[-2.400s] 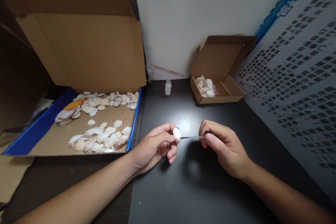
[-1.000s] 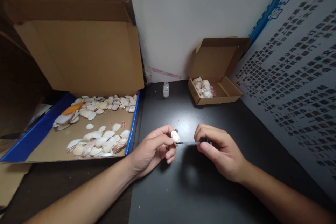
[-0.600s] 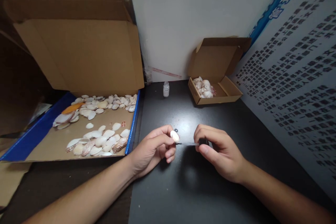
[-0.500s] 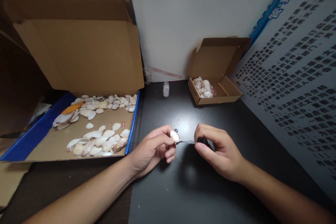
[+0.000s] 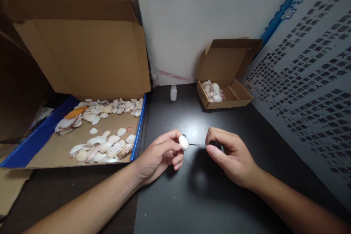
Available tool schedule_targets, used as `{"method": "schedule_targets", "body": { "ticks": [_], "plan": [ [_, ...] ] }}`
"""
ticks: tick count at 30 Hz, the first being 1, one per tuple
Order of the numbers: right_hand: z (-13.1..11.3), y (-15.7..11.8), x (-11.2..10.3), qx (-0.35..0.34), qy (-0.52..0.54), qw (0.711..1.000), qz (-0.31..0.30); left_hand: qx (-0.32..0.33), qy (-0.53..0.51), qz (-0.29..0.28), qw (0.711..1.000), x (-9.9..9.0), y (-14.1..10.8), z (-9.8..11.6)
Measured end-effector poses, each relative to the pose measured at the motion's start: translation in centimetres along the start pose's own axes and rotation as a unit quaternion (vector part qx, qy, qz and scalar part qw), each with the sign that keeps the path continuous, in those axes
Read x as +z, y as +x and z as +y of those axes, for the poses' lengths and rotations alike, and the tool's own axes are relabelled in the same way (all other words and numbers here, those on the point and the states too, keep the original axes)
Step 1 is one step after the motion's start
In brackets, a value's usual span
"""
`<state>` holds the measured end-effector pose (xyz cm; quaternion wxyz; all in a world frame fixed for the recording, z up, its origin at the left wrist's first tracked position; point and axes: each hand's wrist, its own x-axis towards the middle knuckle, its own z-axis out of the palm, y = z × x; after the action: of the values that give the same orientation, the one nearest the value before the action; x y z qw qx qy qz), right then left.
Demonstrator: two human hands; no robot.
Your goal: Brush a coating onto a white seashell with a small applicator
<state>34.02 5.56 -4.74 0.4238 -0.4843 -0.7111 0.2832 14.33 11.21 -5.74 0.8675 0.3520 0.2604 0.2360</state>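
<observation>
Between the thumb and fingers of my left hand (image 5: pixel 161 155) is a small white ribbed seashell (image 5: pixel 183 143), its ridged outer side partly showing. My right hand (image 5: pixel 233 153) pinches the black cap of a small brush (image 5: pixel 197 144). The thin stem points left, and its dark tip is just to the right of the shell's edge; I cannot tell whether they touch. A small dark round spot shows by the shell's upper edge. Farther back, a small uncapped glass bottle (image 5: pixel 173 94) with a pale label stands upright on the dark tabletop (image 5: pixel 175 201).
On the left, an open blue-sided cardboard box (image 5: pixel 79 58) holds many loose shells (image 5: pixel 105 148) and an orange piece (image 5: pixel 75 112). A smaller open carton (image 5: pixel 229 104) with white shells (image 5: pixel 214 91) stands back right. A printed sheet (image 5: pixel 315 65) lines the right side.
My right hand has shifted slightly right and up, drawing the brush tip back from the shell. The shell has turned a little in my left fingers.
</observation>
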Motion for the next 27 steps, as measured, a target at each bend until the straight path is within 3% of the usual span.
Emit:
{"method": "schedule_targets", "body": {
  "ticks": [7,12,17,21,27],
  "plan": [
    [-0.44,0.22,0.0,-0.005,0.009,1.0,-0.008,-0.003,0.008,-0.003,1.0,-0.07,-0.05,-0.03],
    [-0.45,0.36,0.01,0.003,-0.01,0.999,0.033,0.002,0.017,-0.006,1.0,0.01,-0.15,-0.07],
    [-0.22,0.25,0.14,-0.002,0.016,1.0,0.002,0.003,0.016,-0.007,1.0,0.1,-0.15,-0.13],
    [-0.17,0.2,0.19,0.009,-0.017,1.0,0.017,0.007,0.016,-0.012,1.0,0.13,-0.1,-0.13],
    [-0.11,0.09,0.02,-0.007,0.032,0.999,0.009,-0.002,0.016,-0.005,1.0,0.09,-0.06,-0.1]
  ]
}}
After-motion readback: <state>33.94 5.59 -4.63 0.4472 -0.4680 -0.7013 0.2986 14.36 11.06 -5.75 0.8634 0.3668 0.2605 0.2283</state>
